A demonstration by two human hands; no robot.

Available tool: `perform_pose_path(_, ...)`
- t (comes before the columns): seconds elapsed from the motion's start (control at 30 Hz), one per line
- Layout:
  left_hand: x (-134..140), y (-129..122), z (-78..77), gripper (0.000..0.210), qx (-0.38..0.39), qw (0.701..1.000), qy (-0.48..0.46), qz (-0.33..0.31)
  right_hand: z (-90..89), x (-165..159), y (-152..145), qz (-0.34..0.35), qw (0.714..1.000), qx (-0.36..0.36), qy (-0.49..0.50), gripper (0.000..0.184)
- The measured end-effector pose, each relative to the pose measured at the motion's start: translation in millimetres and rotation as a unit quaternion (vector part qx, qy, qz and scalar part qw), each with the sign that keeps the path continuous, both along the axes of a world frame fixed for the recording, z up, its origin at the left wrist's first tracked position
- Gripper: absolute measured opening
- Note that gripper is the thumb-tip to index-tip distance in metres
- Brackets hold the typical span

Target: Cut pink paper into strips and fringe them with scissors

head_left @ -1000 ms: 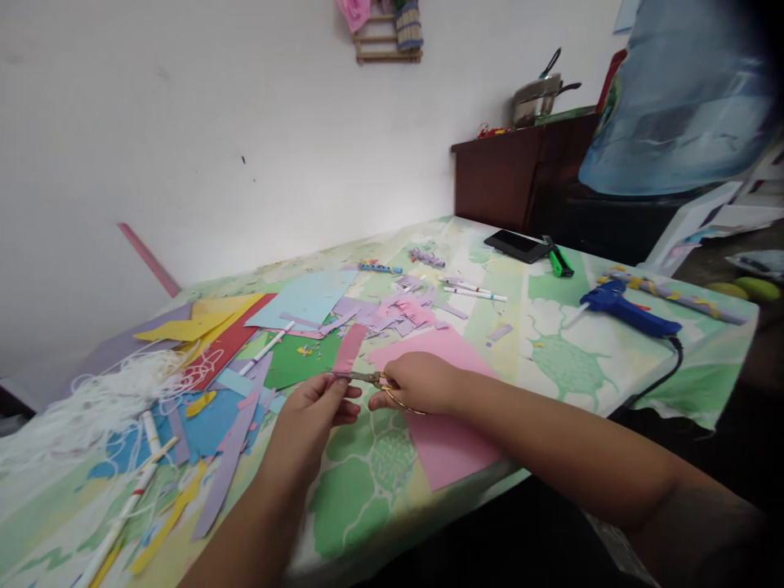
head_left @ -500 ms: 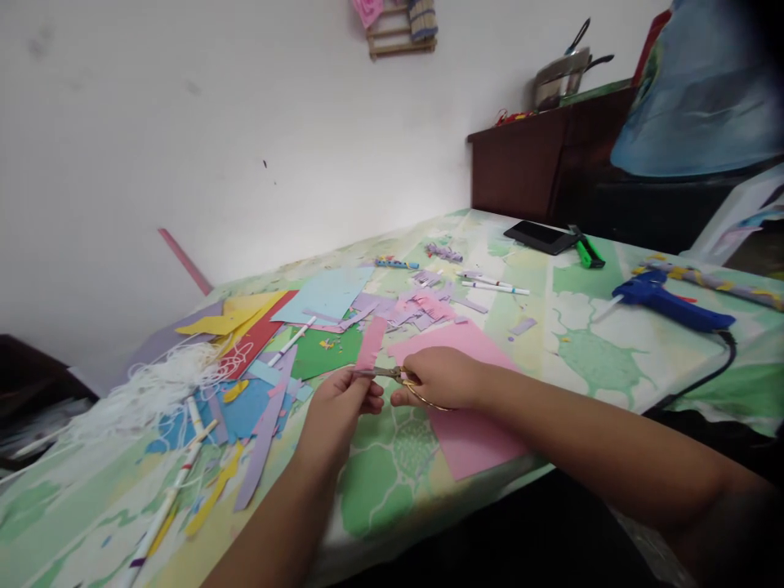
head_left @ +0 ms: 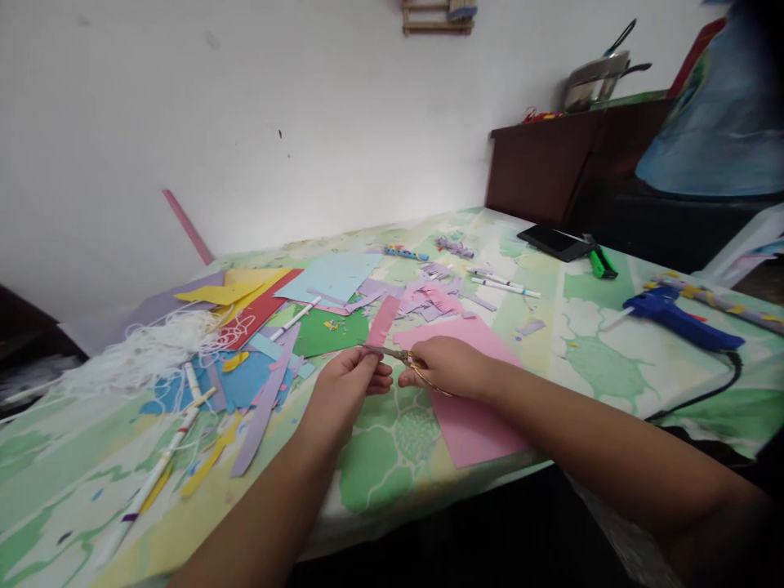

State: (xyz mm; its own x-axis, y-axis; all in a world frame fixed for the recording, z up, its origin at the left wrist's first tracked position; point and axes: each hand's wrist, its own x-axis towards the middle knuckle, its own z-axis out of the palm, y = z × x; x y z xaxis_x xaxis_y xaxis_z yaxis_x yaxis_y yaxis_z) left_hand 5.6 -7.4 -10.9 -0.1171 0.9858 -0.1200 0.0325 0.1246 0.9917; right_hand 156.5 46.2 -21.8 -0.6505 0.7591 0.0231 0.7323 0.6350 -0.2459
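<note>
Between the fingers of my left hand (head_left: pixel 350 377) is the lower end of a pink paper strip (head_left: pixel 383 320), which stands up from the fingertips. My right hand (head_left: pixel 450 365) is closed around the gold handles of a pair of scissors (head_left: pixel 398 354). The blades point left and lie across the strip, right by my left thumb. Under my right wrist lies a pink paper sheet (head_left: pixel 471 433). Beyond the strip, pink and lilac fringed paper pieces (head_left: pixel 438 300) are heaped on the table. The strip's lower end is hidden by my fingers.
White string (head_left: pixel 153 355) tangles over coloured sheets and scraps at left. A blue glue gun (head_left: pixel 686 318) with a black cord lies at right, near a green cutter (head_left: pixel 603 261) and a black phone-like slab (head_left: pixel 553 242). White sticks (head_left: pixel 505 286) lie farther back.
The view has shifted, so the table and things sit slightly differently. Both hands stay together at the strip; the scissors' blades look slightly more tilted and apart.
</note>
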Motion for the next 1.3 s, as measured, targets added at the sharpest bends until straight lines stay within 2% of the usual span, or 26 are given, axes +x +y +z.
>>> perform_pose_path(0.3, -4.1, 1.1, 0.0, 0.012, 0.013, 1.000, 0.012, 0.013, -1.6, 1.5, 0.7, -0.009, 1.000, -0.006, 0.010, 0.052)
perform_pose_path(0.7, -5.8, 1.5, -3.7, 0.019, 0.052, 0.995, 0.080, 0.001, 0.6, 0.2, -0.4, 0.005, 1.000, -0.001, 0.000, 0.053)
perform_pose_path(1.0, -3.4, 1.8, -0.1, 0.017, 0.027, 0.998, 0.057, 0.002, 1.8, 0.8, 1.9, -0.011, 1.000, -0.013, 0.005, 0.058)
perform_pose_path(1.3, -4.2, 0.7, -4.7, 0.017, 0.063, 0.997, 0.052, -0.012, 2.4, 1.5, -2.7, 0.004, 1.000, -0.001, 0.012, 0.058)
